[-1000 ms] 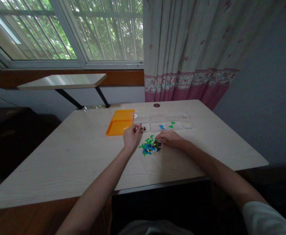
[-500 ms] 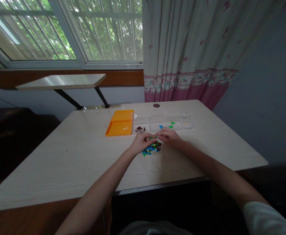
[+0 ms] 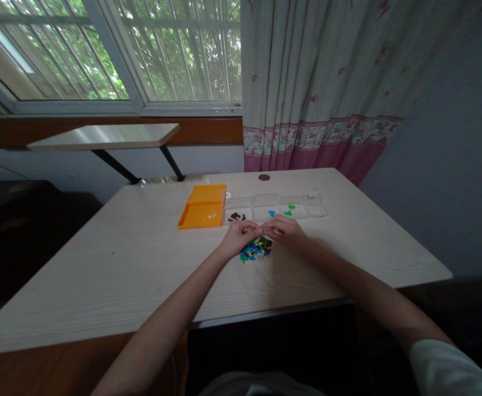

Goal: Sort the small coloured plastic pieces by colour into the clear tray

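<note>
My left hand [image 3: 239, 238] and my right hand [image 3: 287, 230] meet fingertip to fingertip just beyond a pile of small plastic pieces [image 3: 255, 252] in blue, green, brown and yellow. Both hands are closed in a pinch. A bit of a small green piece [image 3: 262, 229] shows between the fingertips; its shape is mostly covered. Behind the hands lies an open clear plastic box [image 3: 266, 212] with compartments. Brown pieces [image 3: 236, 216] sit in its left front compartment. Blue pieces [image 3: 271, 213], green pieces [image 3: 290, 210] and a tiny yellow piece [image 3: 313, 209] lie farther right in it.
An open orange case [image 3: 202, 215] with a few small white bits in it stands left of the clear box. A raised shelf [image 3: 109, 137] on black legs stands at the table's [image 3: 142, 275] back left. A curtain [image 3: 294, 82] hangs behind the table.
My fingertips have shifted slightly around the green piece, and less green shows between them now. The pile and the boxes look the same.
</note>
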Motion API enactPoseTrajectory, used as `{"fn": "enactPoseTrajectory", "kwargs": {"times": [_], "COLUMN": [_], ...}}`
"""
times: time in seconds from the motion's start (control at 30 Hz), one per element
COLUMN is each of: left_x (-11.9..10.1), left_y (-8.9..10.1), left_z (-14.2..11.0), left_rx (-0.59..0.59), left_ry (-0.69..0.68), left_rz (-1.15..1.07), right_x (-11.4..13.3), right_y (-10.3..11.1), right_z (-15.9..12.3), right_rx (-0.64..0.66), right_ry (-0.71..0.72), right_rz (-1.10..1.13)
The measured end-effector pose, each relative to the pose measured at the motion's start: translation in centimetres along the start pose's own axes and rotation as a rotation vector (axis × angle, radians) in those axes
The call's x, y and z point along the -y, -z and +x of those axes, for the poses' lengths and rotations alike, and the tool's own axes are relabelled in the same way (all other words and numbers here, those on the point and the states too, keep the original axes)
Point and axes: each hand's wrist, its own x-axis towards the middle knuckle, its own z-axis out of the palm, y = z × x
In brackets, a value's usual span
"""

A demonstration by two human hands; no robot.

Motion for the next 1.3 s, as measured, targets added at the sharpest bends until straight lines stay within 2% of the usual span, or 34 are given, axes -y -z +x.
{"fn": "enactPoseTrajectory", "kwargs": {"times": [0.2, 0.3, 0.37, 0.5, 0.6, 0.7, 0.8, 1.17, 1.3], "left_x": [0.1, 0.1, 0.1, 0.0, 0.0, 0.1, 0.1, 0.0, 0.0], "left_y": [-0.1, 0.8, 1.8, 3.6, 3.9, 3.6, 3.3, 3.2, 3.1], "left_z": [0.1, 0.2, 0.2, -0.2, -0.3, -0.3, -0.3, -0.3, -0.3], "left_rx": [-0.004, -0.067, -0.093, 0.014, 0.115, 0.172, 0.177, 0.207, 0.167], "left_ry": [-0.007, -0.073, -0.117, -0.138, -0.172, -0.247, -0.287, -0.303, -0.278], "left_rz": [0.032, 0.175, 0.353, 0.789, 0.932, 0.953, 0.957, 0.916, 0.898], "right_x": [0.2, 0.1, -0.2, -0.9, -1.4, -1.5, -1.5, -1.6, -1.8], "right_y": [-0.1, 0.3, 0.9, 2.3, 2.7, 2.7, 2.5, 2.7, 3.7], "right_z": [0.1, 0.2, 0.2, 0.2, 0.1, 0.1, 0.1, 0.2, 0.5], "right_rx": [-0.038, -0.111, -0.167, -0.251, -0.285, -0.292, -0.268, -0.242, -0.185], "right_ry": [0.016, 0.003, -0.034, -0.106, -0.106, -0.084, -0.093, -0.084, -0.184], "right_rz": [-0.028, -0.048, -0.08, -0.135, -0.156, -0.148, -0.143, -0.161, -0.24]}}
